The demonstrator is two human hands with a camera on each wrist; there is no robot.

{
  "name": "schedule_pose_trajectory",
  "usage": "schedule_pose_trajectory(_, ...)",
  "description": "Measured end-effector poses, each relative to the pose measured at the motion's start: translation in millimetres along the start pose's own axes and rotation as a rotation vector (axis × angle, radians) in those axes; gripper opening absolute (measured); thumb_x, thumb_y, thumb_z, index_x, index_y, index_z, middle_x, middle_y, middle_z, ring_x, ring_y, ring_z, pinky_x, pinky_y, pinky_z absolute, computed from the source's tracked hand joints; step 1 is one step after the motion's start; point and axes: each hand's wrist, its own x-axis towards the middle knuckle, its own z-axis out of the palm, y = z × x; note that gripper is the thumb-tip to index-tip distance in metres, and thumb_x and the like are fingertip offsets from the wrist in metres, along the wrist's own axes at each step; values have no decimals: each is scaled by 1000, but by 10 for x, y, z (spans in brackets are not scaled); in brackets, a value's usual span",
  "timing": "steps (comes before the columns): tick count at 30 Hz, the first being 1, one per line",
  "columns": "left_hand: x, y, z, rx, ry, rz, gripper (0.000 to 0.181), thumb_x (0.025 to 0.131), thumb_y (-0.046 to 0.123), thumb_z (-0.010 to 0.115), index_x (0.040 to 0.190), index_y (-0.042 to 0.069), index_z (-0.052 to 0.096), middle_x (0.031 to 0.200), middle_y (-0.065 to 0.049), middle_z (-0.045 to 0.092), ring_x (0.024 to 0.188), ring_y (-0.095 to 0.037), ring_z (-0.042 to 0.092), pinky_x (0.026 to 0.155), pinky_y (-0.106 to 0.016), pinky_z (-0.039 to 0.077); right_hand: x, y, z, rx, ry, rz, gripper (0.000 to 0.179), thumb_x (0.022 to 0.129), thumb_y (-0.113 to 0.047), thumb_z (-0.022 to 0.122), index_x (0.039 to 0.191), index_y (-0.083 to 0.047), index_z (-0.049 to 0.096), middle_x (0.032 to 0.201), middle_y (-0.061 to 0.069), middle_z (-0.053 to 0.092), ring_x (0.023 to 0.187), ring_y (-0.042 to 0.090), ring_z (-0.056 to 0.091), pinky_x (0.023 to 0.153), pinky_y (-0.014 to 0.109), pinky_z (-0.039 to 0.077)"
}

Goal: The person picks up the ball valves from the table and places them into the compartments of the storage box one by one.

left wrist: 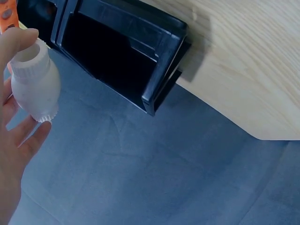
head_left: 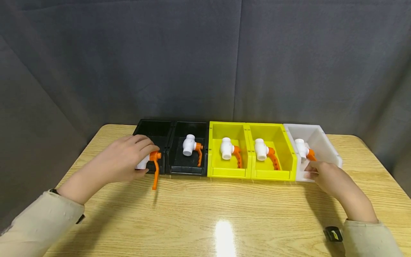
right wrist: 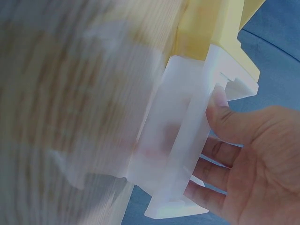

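My left hand (head_left: 126, 159) grips a white plastic ball valve (left wrist: 36, 86) with an orange lever handle, over the front of the leftmost black bin (left wrist: 110, 51). The handle hangs down past the bin's front edge. My right hand (head_left: 329, 176) is at the front of the white bin (head_left: 325, 146), with fingers reaching over its front wall. Inside that bin lies another ball valve (head_left: 301, 148), its handle partly behind the hand. In the right wrist view, the bin's wall hides the fingertips, so I cannot tell whether they hold the handle.
Between the hands stand a second black bin (head_left: 187, 169), a yellow bin (head_left: 226, 173) and another yellow bin (head_left: 273, 175), each with a similar valve inside. The row sits on a wooden table (head_left: 192, 214), before a grey curtain (head_left: 205, 60). A small black object (head_left: 334, 233) is beside the right sleeve.
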Motion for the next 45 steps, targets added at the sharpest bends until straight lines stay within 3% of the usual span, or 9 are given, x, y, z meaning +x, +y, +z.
schedule_pose_trajectory(11, 89, -179, 11, -10, -43, -47, 60, 62, 24, 95, 110, 4, 66, 104, -7, 64, 97, -28, 62, 85, -43, 54, -2, 5, 1, 4, -4, 8, 13, 86, 3, 69, 79, -8, 63, 80, 6, 63, 72, 26, 56, 69, 47, 48)
schedule_pose_trajectory(26, 196, -391, 127, 11, -51, -56, 61, 63, 25, 95, 112, 4, 65, 108, -9, 65, 100, -30, 61, 89, -44, 51, 4, -2, 5, 3, 15, -8, 15, 85, 4, 70, 79, -8, 64, 79, 5, 64, 73, 26, 56, 70, 47, 49)
schedule_pose_trajectory(38, 307, -498, 185, -1, -112, -97, 61, 65, 25, 95, 114, 4, 65, 110, -10, 66, 102, -31, 62, 90, -45, 50, 2, -3, 10, -1, 18, -13, 14, 84, 4, 70, 79, -8, 64, 80, 6, 65, 73, 26, 57, 70, 48, 49)
schedule_pose_trajectory(45, 384, -572, 205, 22, -116, -133, 60, 64, 24, 95, 114, 6, 66, 111, -10, 67, 103, -32, 61, 91, -46, 50, 3, -5, 9, -1, 13, -13, 14, 84, 4, 69, 79, -7, 64, 79, 6, 64, 73, 26, 57, 70, 48, 49)
